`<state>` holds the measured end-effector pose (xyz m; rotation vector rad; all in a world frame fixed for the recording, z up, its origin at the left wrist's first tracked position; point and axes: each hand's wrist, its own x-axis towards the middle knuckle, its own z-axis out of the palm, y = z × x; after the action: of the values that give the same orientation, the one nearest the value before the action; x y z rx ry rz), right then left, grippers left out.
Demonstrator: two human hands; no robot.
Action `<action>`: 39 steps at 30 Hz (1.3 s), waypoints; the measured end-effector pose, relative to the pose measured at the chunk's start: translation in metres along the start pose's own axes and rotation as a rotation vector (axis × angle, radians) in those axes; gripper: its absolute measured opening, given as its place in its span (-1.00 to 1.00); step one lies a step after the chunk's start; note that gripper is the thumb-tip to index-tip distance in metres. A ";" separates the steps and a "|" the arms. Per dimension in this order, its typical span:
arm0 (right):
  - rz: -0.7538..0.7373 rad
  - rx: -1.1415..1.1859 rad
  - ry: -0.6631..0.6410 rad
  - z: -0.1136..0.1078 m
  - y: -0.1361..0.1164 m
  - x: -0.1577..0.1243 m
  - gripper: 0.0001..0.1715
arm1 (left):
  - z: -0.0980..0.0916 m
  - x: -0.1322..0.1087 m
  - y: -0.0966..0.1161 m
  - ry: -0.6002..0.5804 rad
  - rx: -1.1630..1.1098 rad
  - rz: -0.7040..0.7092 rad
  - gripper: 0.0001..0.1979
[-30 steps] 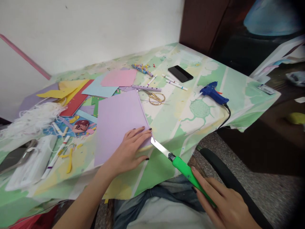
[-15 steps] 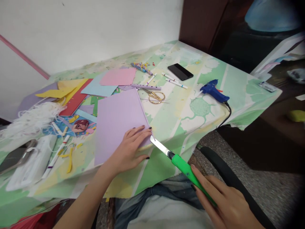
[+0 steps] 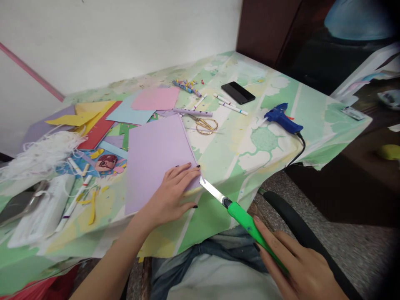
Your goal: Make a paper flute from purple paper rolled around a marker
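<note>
A lilac foam sheet (image 3: 156, 158) lies at the table's near edge, with a narrow strip along its right side. My left hand (image 3: 173, 196) rests on the sheet's near right corner, fingers stretched out and thumb apart. In my right hand (image 3: 300, 262) is a green box cutter (image 3: 246, 223), its long blade out. The blade tip touches the sheet's right edge, just beside my left fingertips. Gold-handled scissors (image 3: 206, 126) lie beyond the sheet, near a lilac rolled tube (image 3: 195, 112) with dark spots.
A blue glue gun (image 3: 284, 119) with a black cord lies at the right. Behind are a black phone (image 3: 238, 92) and markers (image 3: 233, 108). Coloured sheets (image 3: 156, 99), white yarn (image 3: 46, 154) and a white case (image 3: 43, 212) cover the left side.
The blade tip has stayed at the sheet's near right corner, with only a very slight shift. The whole view has moved a little; my left hand keeps its place on the sheet.
</note>
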<state>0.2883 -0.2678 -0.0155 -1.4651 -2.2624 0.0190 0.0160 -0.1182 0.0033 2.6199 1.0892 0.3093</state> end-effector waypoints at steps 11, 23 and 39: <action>-0.007 -0.008 0.000 0.001 -0.001 0.003 -0.49 | 0.000 0.000 0.000 0.000 0.001 0.001 -0.29; -0.030 -0.030 0.008 0.000 0.000 0.008 -0.51 | 0.000 0.000 0.001 -0.010 -0.012 -0.024 -0.24; -0.013 -0.021 0.008 0.001 -0.001 0.011 -0.50 | 0.002 -0.001 0.001 -0.011 0.006 -0.043 -0.21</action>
<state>0.2838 -0.2588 -0.0120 -1.4584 -2.2719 -0.0145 0.0164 -0.1200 0.0019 2.5963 1.1432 0.2816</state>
